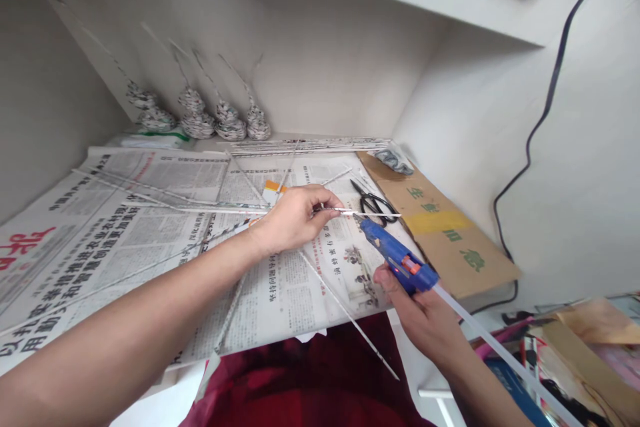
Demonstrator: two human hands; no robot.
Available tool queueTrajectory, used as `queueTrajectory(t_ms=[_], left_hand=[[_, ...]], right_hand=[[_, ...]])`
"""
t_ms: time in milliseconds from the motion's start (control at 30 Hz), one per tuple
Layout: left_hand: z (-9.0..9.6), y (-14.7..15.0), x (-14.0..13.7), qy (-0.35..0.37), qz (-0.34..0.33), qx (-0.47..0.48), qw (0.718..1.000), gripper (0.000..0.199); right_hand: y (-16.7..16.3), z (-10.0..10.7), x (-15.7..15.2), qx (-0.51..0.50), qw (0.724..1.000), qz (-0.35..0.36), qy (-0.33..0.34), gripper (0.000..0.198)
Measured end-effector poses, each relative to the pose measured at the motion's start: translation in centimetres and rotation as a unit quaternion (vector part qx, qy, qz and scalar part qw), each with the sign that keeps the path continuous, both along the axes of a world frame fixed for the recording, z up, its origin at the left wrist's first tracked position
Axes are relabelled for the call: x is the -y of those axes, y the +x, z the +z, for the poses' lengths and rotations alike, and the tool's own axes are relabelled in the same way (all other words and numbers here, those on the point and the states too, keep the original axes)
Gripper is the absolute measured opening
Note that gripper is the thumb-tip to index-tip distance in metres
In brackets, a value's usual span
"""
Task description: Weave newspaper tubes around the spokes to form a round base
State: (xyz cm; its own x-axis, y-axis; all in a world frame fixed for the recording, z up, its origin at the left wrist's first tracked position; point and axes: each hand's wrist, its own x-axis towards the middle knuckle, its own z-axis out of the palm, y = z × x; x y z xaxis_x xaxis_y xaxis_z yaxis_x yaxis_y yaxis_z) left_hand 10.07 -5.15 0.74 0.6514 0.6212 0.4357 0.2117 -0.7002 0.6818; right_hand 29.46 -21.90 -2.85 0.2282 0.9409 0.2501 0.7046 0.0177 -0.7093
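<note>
My left hand pinches a thin rolled-paper stick whose end points right. Beneath that hand, several more paper sticks spread outward in a star shape; where they meet is mostly hidden. An orange and white piece shows just behind my fingers. In my right hand is a blue hot glue gun, with a long clear glue stick running out of its back. The gun's nozzle is close to the held stick; I cannot tell whether they touch. Black-handled scissors lie just beyond the nozzle.
Newspaper covers the table. Several woven paper gourd shapes stand at the back left, near a bundle of paper sticks. Cardboard lies at the right with a crumpled grey bundle. A black cable hangs along the wall.
</note>
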Motion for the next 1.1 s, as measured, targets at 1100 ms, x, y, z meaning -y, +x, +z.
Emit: queueTrajectory(t_ms=[1100], left_hand=[[0.13,0.01,-0.04,-0.005,-0.006,-0.005,1.0,0.016]], right_hand=[[-0.23,0.7,-0.42,-0.012,0.999,-0.03,0.002,0.023]])
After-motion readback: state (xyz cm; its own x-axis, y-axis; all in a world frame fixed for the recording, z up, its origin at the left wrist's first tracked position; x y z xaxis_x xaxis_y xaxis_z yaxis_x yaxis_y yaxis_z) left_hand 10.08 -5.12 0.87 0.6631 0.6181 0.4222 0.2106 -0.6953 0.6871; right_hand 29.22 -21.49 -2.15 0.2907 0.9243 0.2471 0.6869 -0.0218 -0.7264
